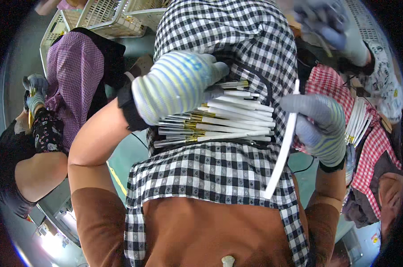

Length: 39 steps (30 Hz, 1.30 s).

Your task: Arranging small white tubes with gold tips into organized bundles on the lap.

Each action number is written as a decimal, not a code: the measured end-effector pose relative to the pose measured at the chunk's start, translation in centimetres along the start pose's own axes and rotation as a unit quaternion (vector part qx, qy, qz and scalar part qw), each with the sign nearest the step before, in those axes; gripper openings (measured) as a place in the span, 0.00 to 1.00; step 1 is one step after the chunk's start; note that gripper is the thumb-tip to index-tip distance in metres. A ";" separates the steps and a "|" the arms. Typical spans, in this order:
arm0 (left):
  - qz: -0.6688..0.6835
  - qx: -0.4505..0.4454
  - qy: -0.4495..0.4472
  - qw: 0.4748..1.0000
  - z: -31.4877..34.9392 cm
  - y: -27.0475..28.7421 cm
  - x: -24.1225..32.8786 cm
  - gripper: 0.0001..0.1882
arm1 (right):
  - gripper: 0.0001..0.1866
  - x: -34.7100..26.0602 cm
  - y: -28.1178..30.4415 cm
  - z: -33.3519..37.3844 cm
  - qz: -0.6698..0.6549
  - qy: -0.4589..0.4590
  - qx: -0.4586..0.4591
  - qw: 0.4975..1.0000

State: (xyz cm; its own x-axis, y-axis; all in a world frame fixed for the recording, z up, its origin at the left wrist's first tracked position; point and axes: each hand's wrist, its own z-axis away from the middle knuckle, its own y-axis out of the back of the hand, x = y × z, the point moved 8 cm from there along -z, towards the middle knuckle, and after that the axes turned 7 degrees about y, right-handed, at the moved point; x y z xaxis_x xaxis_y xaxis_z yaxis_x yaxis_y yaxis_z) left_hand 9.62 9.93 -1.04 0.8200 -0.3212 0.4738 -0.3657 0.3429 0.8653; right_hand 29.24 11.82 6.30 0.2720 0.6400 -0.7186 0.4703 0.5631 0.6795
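Note:
My left hand, in a striped knit glove, is above the left part of a pile in my lap, its fingers curled closed. Short gold-ended pieces stick out beside its fingertips; whether it grips them is hidden. The pile is made of slim brushes with white tapered handles to the right, gold ferrules and pale heads to the left. In my right hand, also gloved, a loose white handle is pinched between thumb and fingers. It hangs slantwise, its thicker end low by my apron.
A black-and-white checked apron covers my lap under the pile. Cream plastic crates stand at the far left. Co-workers sit close on both sides; a gloved hand moves at the upper right, above another bundle of white handles.

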 end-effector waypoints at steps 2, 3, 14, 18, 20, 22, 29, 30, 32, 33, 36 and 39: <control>-0.043 -0.025 0.011 0.999 -1.5 -1.3 0.6 0.19 | 0.13 0.4 0.2 0.9 -0.127 0.009 0.041 0.991; -0.047 -0.034 0.010 0.998 -1.8 -1.7 0.7 0.18 | 0.14 0.9 -0.1 1.3 -0.177 -0.017 0.045 0.983; 0.278 0.053 -0.038 0.958 2.3 1.4 -1.6 0.15 | 0.23 1.0 -1.3 0.9 0.029 -0.030 0.114 0.993; 0.283 -0.013 -0.026 0.959 3.6 0.3 -1.6 0.20 | 0.26 -0.4 -3.0 0.1 0.266 0.077 -0.007 0.961; 0.198 0.051 -0.083 0.975 4.1 0.9 -0.5 0.20 | 0.27 -0.8 -3.0 0.2 0.273 0.093 -0.007 0.957; 0.209 0.060 -0.092 0.972 4.4 0.8 0.0 0.17 | 0.31 -1.1 -3.3 0.3 0.286 0.100 -0.012 0.953; 0.181 0.073 -0.082 0.977 4.9 0.7 0.4 0.16 | 0.31 -1.4 -4.2 0.1 0.282 0.096 -0.031 0.954; 0.178 0.073 -0.074 0.979 4.9 0.7 0.4 0.16 | 0.31 -1.3 -4.3 0.1 0.285 0.088 -0.040 0.954; 0.189 0.077 -0.080 0.976 4.9 0.9 0.6 0.16 | 0.29 -1.7 -4.3 0.1 0.295 0.103 -0.046 0.949; 0.197 0.076 -0.083 0.974 4.9 1.0 0.8 0.16 | 0.28 -2.1 -4.2 0.1 0.301 0.123 -0.042 0.945; 0.147 0.087 -0.076 0.982 5.1 1.0 1.5 0.15 | 0.28 -2.4 -4.5 0.2 0.306 0.140 -0.048 0.940; 0.158 0.077 -0.051 0.983 5.8 0.2 2.4 0.14 | 0.24 -1.6 -6.3 0.8 0.231 0.090 -0.103 0.963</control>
State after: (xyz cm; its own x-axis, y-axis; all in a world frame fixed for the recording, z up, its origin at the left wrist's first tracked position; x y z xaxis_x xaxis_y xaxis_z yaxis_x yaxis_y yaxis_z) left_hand 8.90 4.14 1.23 0.6086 -0.3098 0.7305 -0.6643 0.3046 0.6826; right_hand 26.55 6.84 3.06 0.2543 0.9166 -0.3085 0.1524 0.2771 0.9487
